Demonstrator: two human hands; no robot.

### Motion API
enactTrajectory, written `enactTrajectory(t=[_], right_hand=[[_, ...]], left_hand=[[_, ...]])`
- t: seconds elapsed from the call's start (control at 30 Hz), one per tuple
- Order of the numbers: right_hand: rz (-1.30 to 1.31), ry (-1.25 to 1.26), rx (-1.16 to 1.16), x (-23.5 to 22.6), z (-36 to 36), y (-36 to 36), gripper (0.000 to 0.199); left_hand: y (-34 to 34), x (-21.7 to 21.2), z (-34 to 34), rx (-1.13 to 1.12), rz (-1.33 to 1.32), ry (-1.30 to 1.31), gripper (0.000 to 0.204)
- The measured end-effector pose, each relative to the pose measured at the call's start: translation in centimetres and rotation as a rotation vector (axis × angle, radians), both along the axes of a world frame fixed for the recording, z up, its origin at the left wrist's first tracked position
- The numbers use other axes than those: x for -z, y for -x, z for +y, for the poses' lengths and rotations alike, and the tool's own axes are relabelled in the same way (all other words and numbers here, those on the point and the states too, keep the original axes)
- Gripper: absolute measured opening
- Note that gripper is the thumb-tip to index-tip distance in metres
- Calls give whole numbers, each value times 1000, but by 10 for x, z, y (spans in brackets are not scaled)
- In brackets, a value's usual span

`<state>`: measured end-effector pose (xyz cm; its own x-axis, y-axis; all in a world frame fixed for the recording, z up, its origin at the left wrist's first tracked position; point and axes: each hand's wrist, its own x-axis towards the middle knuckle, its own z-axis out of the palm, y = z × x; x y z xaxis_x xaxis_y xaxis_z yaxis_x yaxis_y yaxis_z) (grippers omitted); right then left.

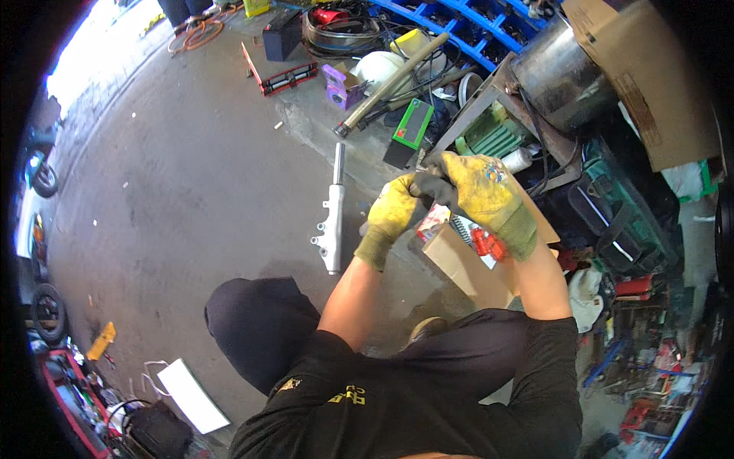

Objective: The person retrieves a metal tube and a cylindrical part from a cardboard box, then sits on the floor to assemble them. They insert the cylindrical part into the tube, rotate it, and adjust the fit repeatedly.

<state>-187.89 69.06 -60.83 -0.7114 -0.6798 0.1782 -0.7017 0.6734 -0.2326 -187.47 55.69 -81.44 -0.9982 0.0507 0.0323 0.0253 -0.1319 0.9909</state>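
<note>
- On the grey concrete floor [191,191] in front of the crouching person lies a silver fork leg [333,222], its thin tube pointing away and its cast lower end nearest the knees; it sits just left of the hands and apart from them.
- Beyond it, a long tan tube [390,84] lies slanted across a clutter of parts, next to a purple box [342,84] and a small green-faced box [413,125].
- Farther right stand a steel drum [562,73] and a big sheet of cardboard [650,76], with blue racking [466,27] behind.
- Below the hands sits an open cardboard box [462,264] holding red parts and a coiled spring; it lies directly under the work and partly hidden by the right forearm.
- Both hands wear yellow, dirt-stained gloves with dark fingertips.
- Left hand [391,214] is curled shut, its grip pinched around a small dark part [423,186] held up between the two hands.
- Right hand [478,191] wraps over the same part from above, fingers closed on it.
- That part is mostly covered by the gloves; only a dark, rounded bit shows, so its shape cannot be told.
</note>
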Motion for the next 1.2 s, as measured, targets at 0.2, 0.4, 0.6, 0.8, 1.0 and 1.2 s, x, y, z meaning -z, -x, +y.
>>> enactTrajectory(t=[0.2, 0.4, 0.6, 0.8, 1.0, 1.2], right_hand=[[21, -223, 240, -4, 4, -13, 33], [103, -240, -211, -18, 13, 4, 40], [-215, -436, 287, -33, -31, 6, 41], [-85, -484, -20, -24, -6, 6, 40], [-122, -303, 149, -26, -7, -1, 39], [224, -448, 13, 8, 40, 7, 48]], left_hand=[[-14, -21, 39, -281, 34, 322, 33], [-9, -46, 9, 40, -97, 264, 40], [-10, -45, 8, -157, -79, 329, 35], [-16, -59, 12, -91, -59, 340, 32], [-14, -64, 7, -30, -137, 417, 32], [-15, -53, 23, -84, -22, 297, 40]])
